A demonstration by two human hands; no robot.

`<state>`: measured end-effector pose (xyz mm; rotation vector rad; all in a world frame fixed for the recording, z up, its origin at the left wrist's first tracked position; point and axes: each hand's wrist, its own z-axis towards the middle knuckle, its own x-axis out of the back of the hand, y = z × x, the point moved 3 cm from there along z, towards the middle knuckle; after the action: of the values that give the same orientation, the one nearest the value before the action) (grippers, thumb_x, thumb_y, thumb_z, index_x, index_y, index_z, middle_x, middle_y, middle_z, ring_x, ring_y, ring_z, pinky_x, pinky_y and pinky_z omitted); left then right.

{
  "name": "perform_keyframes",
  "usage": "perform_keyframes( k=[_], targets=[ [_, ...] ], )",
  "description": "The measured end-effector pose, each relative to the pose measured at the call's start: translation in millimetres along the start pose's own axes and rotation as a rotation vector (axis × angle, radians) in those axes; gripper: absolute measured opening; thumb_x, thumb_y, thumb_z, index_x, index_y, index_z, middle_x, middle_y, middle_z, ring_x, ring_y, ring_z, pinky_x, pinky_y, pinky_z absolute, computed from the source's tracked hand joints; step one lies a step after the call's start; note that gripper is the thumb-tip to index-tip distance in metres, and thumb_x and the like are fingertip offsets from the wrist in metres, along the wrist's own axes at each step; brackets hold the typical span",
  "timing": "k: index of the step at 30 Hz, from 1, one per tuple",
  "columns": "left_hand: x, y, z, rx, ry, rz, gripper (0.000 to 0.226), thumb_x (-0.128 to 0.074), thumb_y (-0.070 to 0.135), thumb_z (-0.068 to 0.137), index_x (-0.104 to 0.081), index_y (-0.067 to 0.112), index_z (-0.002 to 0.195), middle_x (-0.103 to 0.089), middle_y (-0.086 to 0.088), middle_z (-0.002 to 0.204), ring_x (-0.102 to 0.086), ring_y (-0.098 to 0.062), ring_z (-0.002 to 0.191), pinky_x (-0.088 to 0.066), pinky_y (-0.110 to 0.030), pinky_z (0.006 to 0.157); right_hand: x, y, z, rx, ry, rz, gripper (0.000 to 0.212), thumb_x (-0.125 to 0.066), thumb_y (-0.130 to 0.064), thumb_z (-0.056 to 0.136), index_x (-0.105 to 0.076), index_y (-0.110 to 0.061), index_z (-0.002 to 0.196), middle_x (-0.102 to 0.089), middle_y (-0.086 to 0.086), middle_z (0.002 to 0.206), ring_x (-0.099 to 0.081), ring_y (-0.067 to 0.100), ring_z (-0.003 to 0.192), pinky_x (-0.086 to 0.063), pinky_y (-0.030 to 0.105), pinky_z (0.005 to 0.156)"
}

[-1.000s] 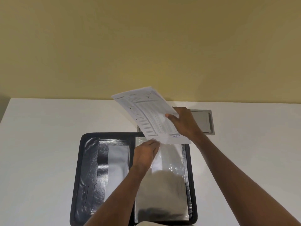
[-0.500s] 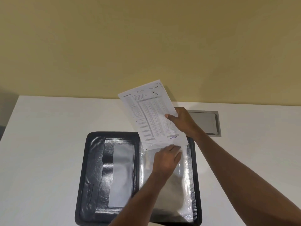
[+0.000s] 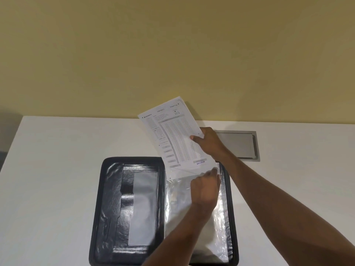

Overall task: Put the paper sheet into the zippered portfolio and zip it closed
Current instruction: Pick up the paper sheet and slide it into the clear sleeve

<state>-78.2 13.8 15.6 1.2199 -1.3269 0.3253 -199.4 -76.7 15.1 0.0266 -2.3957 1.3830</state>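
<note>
The portfolio, at 7 o'clock, is lined in glossy, creased black leather-like material. Its clear plastic sleeve, at 5 o'clock, is shiny and crinkled. The paper sheet is matt white. The table is smooth and matt, and its hatch at 2 o'clock looks like brushed metal.

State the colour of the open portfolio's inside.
The portfolio is glossy black, clearest in the head view.

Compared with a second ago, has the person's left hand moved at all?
Yes. The left hand has slid right along the top of the clear sleeve, from near the spine of the portfolio toward its right zipper edge.
</note>
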Motion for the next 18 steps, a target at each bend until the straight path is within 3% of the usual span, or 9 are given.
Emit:
perform_keyframes(
  k=[4, 10, 14, 18],
  targets=[
    [-0.8, 3.2, 1.4, -0.011, 0.017, 0.024, 0.016, -0.083, 0.021, 0.080, -0.068, 0.022, 0.078, -0.061, 0.003, 0.053, -0.061, -0.018, 0.041, -0.042, -0.026, 0.038, -1.1, 3.2, 4.1, -0.029, 0.032, 0.009, 0.037, -0.069, -0.017, 0.097, -0.066, -0.008, 0.133, -0.072, 0.010, 0.128, -0.070, 0.027, 0.110, -0.057, 0.037, 0.093],
    [-9.5, 7.2, 6.0, -0.080, -0.008, 0.048, 0.010, -0.078, 0.015, 0.078, -0.071, 0.021, 0.075, -0.067, 0.003, 0.078, -0.061, -0.020, 0.062, -0.048, -0.029, 0.044, -4.4, 5.5, 5.0, -0.030, 0.033, 0.020, 0.036, -0.069, -0.016, 0.097, -0.066, -0.010, 0.133, -0.072, 0.010, 0.126, -0.071, 0.027, 0.108, -0.059, 0.039, 0.093],
    [-21.4, 8.9, 6.1, -0.168, 0.061, 0.101, 0.010, -0.077, 0.013, 0.080, -0.075, 0.019, 0.088, -0.068, -0.001, 0.097, -0.062, -0.023, 0.086, -0.054, -0.034, 0.059, -4.2, 11.1, 5.6, -0.067, 0.039, 0.044, 0.037, -0.069, -0.016, 0.097, -0.066, -0.009, 0.133, -0.072, 0.010, 0.126, -0.070, 0.028, 0.109, -0.058, 0.039, 0.095],
    [-26.5, 5.3, 10.1, -0.235, 0.097, 0.107, 0.018, -0.079, 0.011, 0.079, -0.075, 0.018, 0.095, -0.068, -0.004, 0.102, -0.061, -0.024, 0.092, -0.055, -0.036, 0.070, -2.5, 19.5, 3.9, -0.115, 0.054, 0.083, 0.039, -0.069, -0.017, 0.097, -0.064, -0.008, 0.134, -0.071, 0.009, 0.129, -0.069, 0.027, 0.114, -0.056, 0.039, 0.097]
  ],
)
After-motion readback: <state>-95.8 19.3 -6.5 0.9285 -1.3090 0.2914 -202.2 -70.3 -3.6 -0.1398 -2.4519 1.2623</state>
